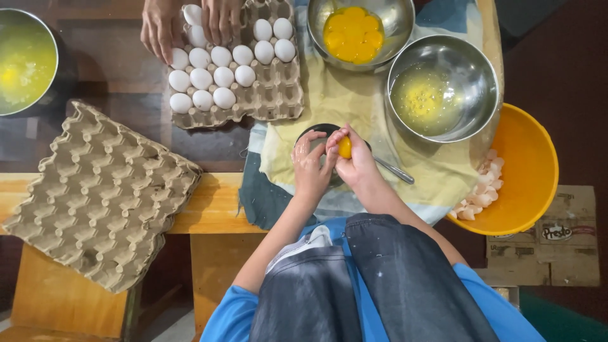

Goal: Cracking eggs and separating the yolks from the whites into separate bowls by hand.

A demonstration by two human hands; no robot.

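Observation:
My right hand (360, 166) pinches a round yellow egg yolk (344, 147) at its fingertips. It holds the yolk just above a small dark bowl (316, 130) on the yellow cloth (329, 101). My left hand (310, 166) is curled beside it, fingertips touching the right hand's fingers over the bowl. Whether the left hand holds anything is hidden. A metal spoon handle (396, 170) sticks out to the right from under my right hand.
A steel bowl of yolks (398, 19) and a steel bowl of egg white (472, 66) stand beyond. An orange basin (535, 171) holds eggshells (481, 190). Another person's hands (161, 28) take white eggs from a cardboard tray (272, 95). Empty trays (101, 190) lie left, beside another steel bowl (25, 60).

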